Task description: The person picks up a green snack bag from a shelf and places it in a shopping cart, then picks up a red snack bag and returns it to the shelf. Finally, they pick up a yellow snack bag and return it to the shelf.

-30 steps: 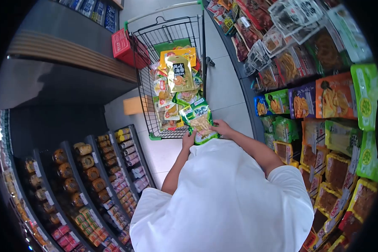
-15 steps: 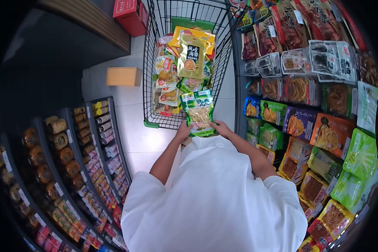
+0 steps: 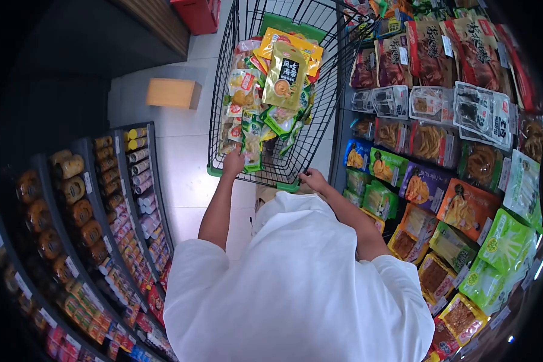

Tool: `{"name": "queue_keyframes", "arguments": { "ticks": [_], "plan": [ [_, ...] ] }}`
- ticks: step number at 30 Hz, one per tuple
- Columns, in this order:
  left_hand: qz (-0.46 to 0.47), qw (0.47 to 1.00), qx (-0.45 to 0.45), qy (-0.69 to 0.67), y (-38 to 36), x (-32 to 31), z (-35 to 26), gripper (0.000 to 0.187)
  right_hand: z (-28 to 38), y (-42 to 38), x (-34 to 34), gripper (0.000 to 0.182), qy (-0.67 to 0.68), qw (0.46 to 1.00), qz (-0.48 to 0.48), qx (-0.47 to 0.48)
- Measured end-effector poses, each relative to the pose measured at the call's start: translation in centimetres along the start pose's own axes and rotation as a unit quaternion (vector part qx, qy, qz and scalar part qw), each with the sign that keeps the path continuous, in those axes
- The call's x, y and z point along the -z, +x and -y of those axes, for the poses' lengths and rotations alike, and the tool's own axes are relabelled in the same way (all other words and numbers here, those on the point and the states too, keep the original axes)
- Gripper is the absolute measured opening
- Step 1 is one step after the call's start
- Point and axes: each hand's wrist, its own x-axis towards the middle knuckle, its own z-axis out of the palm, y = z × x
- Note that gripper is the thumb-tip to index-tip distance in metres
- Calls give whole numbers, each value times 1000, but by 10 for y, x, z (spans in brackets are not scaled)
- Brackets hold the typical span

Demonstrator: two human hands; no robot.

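Note:
My left hand reaches over the near left part of the shopping cart, fingers closed at the edge of a green snack bag. The bag stands tilted among other packets; part of the grip is hidden. My right hand is beside the cart's near right corner, by the green handle. Its fingers are curled with nothing visible in them. A gold seaweed packet lies on top of the pile, over a yellow packet.
Hanging and stacked snack packets fill the shelves close on my right. Shelves of jars and small packs stand on the left. On the tiled floor sits a wooden block, with a red box farther off.
The green snack bag has gone from between both hands into the cart's left side. My left hand moved left and forward with it; my right hand let go. The view shifted slightly.

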Motion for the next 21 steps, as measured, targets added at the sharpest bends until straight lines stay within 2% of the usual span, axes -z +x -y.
{"name": "queue_keyframes", "arguments": {
  "ticks": [2,3,6,10,15,21],
  "plan": [
    [15,999,-10,-31,12,-22,21,24,7,-4,1,33,3,1000,3,-7],
    [53,998,15,4,7,-18,10,25,6,-5,2,33,4,1000,5,-11],
    [76,997,-14,21,9,-34,9,26,4,-1,2,34,-11,1000,9,-11],
    [98,994,16,44,8,-35,1,34,17,-8,6,33,-25,999,9,-23],
    [85,996,-8,-31,7,-34,4,34,21,-12,5,33,9,1000,6,-26],
    [10,999,-24,-40,0,-32,-2,28,25,-7,9,34,-51,999,7,-16]
  ]
}}
